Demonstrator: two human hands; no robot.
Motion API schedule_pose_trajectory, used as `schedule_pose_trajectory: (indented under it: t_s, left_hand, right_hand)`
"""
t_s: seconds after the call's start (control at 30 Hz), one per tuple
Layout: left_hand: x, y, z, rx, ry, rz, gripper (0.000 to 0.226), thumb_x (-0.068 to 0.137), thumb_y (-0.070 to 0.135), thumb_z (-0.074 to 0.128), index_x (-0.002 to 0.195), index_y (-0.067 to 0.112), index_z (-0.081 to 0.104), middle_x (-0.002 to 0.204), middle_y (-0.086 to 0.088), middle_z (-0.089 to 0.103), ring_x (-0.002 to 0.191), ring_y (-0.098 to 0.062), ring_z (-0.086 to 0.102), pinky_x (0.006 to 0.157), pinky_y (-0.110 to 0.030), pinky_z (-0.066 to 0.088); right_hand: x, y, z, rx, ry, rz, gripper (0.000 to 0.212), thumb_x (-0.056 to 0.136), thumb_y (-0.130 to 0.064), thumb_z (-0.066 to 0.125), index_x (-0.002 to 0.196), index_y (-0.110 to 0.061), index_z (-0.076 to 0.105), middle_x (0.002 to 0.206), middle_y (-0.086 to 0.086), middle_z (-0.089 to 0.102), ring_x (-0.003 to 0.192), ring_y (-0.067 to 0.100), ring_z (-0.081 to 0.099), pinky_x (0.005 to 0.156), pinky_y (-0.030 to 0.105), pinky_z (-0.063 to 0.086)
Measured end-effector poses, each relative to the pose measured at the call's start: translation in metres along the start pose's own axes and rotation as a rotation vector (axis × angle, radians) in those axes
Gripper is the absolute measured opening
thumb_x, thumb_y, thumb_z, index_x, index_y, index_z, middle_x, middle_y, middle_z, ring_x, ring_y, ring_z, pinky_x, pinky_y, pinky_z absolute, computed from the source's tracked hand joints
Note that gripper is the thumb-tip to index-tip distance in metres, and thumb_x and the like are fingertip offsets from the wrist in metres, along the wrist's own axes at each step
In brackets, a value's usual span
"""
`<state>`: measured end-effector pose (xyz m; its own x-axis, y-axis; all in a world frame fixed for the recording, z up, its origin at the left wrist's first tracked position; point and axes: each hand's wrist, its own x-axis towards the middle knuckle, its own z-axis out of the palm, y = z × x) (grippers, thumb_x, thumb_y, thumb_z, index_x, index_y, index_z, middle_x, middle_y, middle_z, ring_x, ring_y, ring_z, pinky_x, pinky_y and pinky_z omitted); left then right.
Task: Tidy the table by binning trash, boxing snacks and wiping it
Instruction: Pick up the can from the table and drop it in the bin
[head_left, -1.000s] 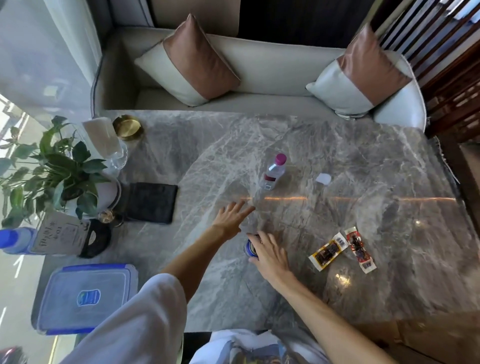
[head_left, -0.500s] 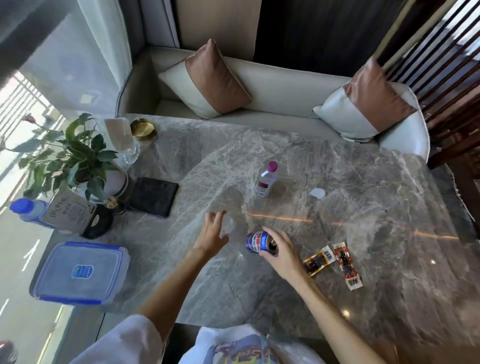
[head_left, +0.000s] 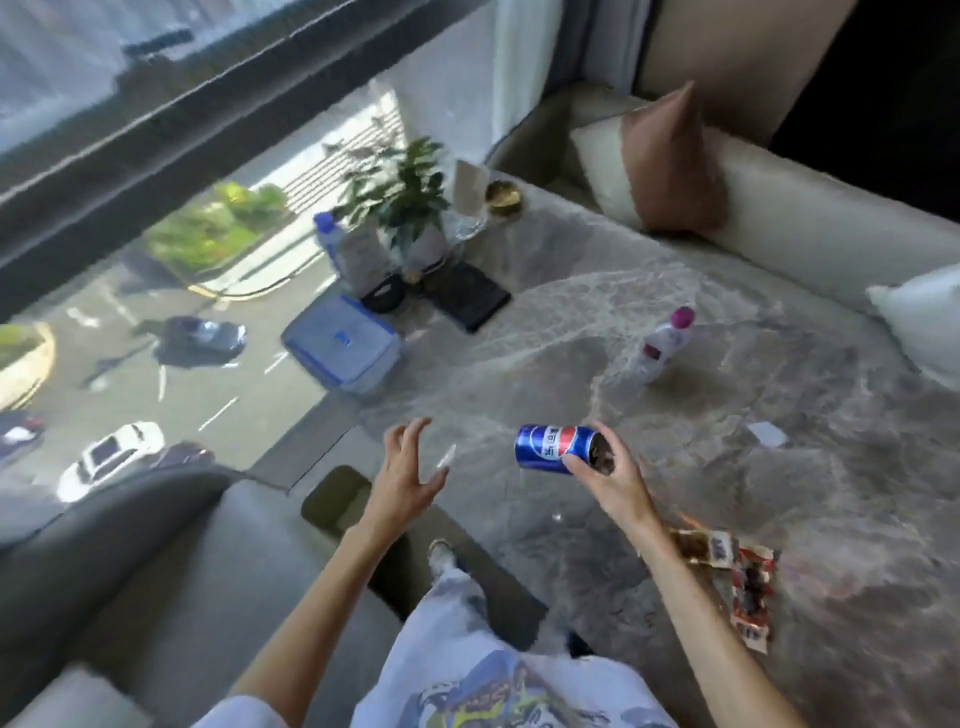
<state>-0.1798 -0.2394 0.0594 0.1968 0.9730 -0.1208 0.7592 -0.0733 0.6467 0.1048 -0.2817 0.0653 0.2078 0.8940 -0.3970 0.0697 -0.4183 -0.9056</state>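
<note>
My right hand grips a blue, red and white soda can, held on its side above the near edge of the grey marble table. My left hand hovers to the left of the can with fingers spread, holding nothing. Two snack wrappers lie on the table by my right forearm. A small plastic bottle with a pink cap stands further back. A small white scrap lies to its right. A clear box with a blue lid sits at the table's left edge.
A potted plant, a blue-capped bottle, a black folder, a glass with a napkin and a gold dish crowd the far left corner. A cream sofa with cushions runs behind the table. A dark green bin-like object sits on the floor.
My right hand has lifted the can off the table and tipped it sideways. My left hand has drawn back from it. The view has swung left toward the window and floor.
</note>
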Motion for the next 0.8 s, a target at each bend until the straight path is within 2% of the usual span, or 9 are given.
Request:
schedule_pose_trajectory:
  t_s: [0.07, 0.13, 0.23, 0.37, 0.47, 0.53, 0.57, 0.63, 0.8]
  left_hand:
    - [-0.031, -0.023, -0.016, -0.029, 0.083, -0.105, 0.072, 0.086, 0.029, 0.068, 0.145, 0.02, 0.029, 0.14, -0.01, 0.036, 0.125, -0.025, 0.048, 0.105, -0.037, 0.044]
    - [-0.055, -0.047, -0.032, -0.076, 0.159, -0.194, 0.075, 0.085, 0.028, 0.069, 0.147, 0.015, 0.027, 0.142, -0.012, 0.041, 0.127, -0.025, 0.048, 0.109, -0.038, 0.041]
    - [-0.083, -0.082, -0.059, -0.15, 0.249, -0.325, 0.078, 0.082, 0.015, 0.072, 0.146, 0.007, 0.028, 0.138, -0.015, 0.046, 0.126, -0.027, 0.049, 0.106, -0.03, 0.037]
    - [-0.111, -0.131, -0.097, -0.249, 0.427, -0.509, 0.073, 0.079, 0.01, 0.075, 0.139, 0.002, 0.035, 0.135, -0.017, 0.045, 0.125, -0.029, 0.049, 0.104, -0.03, 0.038]
    - [-0.124, -0.162, -0.122, -0.411, 0.538, -0.603, 0.069, 0.08, 0.004, 0.073, 0.136, 0.003, 0.032, 0.135, -0.013, 0.042, 0.13, -0.028, 0.045, 0.099, -0.018, 0.037]
    - [-0.126, -0.182, -0.135, -0.514, 0.6, -0.671, 0.071, 0.08, 0.0, 0.072, 0.136, 0.003, 0.03, 0.136, -0.016, 0.041, 0.131, -0.029, 0.044, 0.104, -0.028, 0.041]
    - [-0.127, -0.194, -0.139, -0.542, 0.616, -0.706, 0.071, 0.079, 0.0, 0.073, 0.136, 0.002, 0.029, 0.138, -0.017, 0.041, 0.131, -0.029, 0.044, 0.108, -0.037, 0.041]
    - [-0.125, -0.218, -0.138, -0.561, 0.602, -0.765, 0.071, 0.079, 0.005, 0.073, 0.135, 0.007, 0.029, 0.14, -0.013, 0.042, 0.134, -0.024, 0.043, 0.11, -0.043, 0.04]
    - [-0.104, -0.295, -0.097, -0.674, 0.529, -0.92, 0.069, 0.08, 0.013, 0.073, 0.131, 0.018, 0.027, 0.14, -0.004, 0.041, 0.132, -0.016, 0.042, 0.104, -0.033, 0.039]
  right_hand:
    - [0.001, -0.009, 0.033, 0.003, -0.08, -0.017, 0.061, 0.082, -0.009, 0.074, 0.137, -0.011, 0.047, 0.128, 0.012, 0.059, 0.107, 0.02, 0.062, 0.086, 0.017, 0.05]
    - [0.001, -0.018, 0.065, 0.007, -0.165, -0.035, 0.055, 0.081, -0.007, 0.075, 0.131, -0.01, 0.051, 0.121, 0.011, 0.062, 0.093, 0.008, 0.064, 0.075, 0.008, 0.05]
    - [0.005, -0.03, 0.117, -0.042, -0.303, -0.037, 0.05, 0.079, -0.011, 0.077, 0.124, -0.017, 0.054, 0.112, 0.004, 0.065, 0.083, -0.005, 0.066, 0.07, 0.007, 0.051]
    - [0.012, -0.048, 0.199, -0.121, -0.46, -0.048, 0.048, 0.078, -0.013, 0.079, 0.117, -0.026, 0.055, 0.111, 0.003, 0.065, 0.09, 0.007, 0.066, 0.072, 0.016, 0.055]
    - [0.016, -0.055, 0.26, -0.149, -0.52, -0.029, 0.046, 0.076, -0.012, 0.079, 0.111, -0.031, 0.057, 0.106, 0.001, 0.066, 0.082, 0.001, 0.069, 0.068, 0.017, 0.055]
    - [0.017, -0.055, 0.3, -0.187, -0.558, -0.006, 0.048, 0.077, -0.013, 0.079, 0.116, -0.028, 0.054, 0.106, 0.002, 0.066, 0.081, -0.003, 0.069, 0.066, 0.015, 0.055]
    - [0.018, -0.053, 0.319, -0.203, -0.569, 0.012, 0.049, 0.078, -0.013, 0.078, 0.119, -0.026, 0.053, 0.107, 0.003, 0.066, 0.082, -0.003, 0.069, 0.066, 0.015, 0.055]
    - [0.02, -0.048, 0.354, -0.199, -0.578, 0.089, 0.05, 0.081, -0.014, 0.076, 0.124, -0.021, 0.051, 0.113, 0.007, 0.065, 0.09, 0.004, 0.069, 0.068, 0.018, 0.057]
    - [0.044, 0.004, 0.435, -0.119, -0.514, 0.391, 0.051, 0.086, -0.02, 0.07, 0.13, -0.013, 0.045, 0.13, 0.013, 0.058, 0.109, 0.024, 0.065, 0.082, 0.033, 0.057]
